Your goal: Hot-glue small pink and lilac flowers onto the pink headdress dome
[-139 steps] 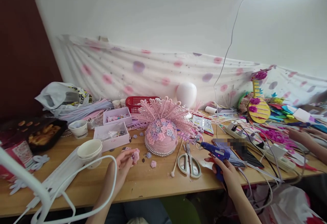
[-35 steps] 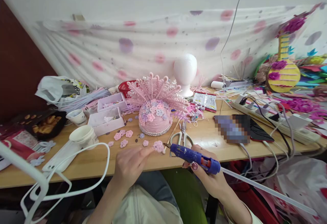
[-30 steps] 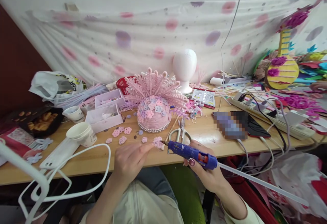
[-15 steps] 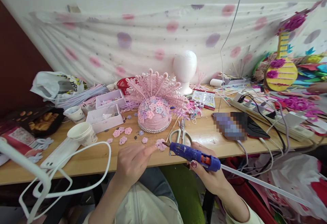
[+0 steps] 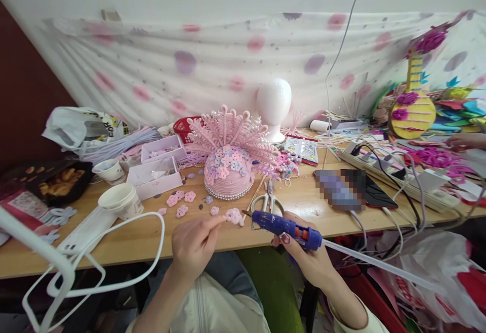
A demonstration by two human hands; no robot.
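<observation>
Between thumb and fingers, my left hand [image 5: 195,244] pinches a small pale pink flower [image 5: 234,215] just over the table's front edge. My right hand [image 5: 304,247] is wrapped round a blue hot glue gun [image 5: 286,227], a clear glue stick [image 5: 374,261] trailing from its back. The gun's nozzle points left, a short way from the flower. Behind them stands a pink domed headpiece [image 5: 229,183] with a pearl rim, covered in small flowers and topped by a fan of pink fuzzy fronds. Scissors [image 5: 269,200] lie partly hidden behind the gun.
Loose pink flowers [image 5: 182,211] lie left of centre, near lilac boxes [image 5: 154,185] and paper cups [image 5: 119,201]. A white foam head [image 5: 274,108] stands behind. Phones [image 5: 374,191] and a power strip [image 5: 402,181] with cables lie right. Another person's hand [image 5: 467,141] shows far right.
The glue gun has drawn slightly away from the flower, leaving a small gap at the nozzle. My left hand has moved a little left with the flower. The other person's hand shows more.
</observation>
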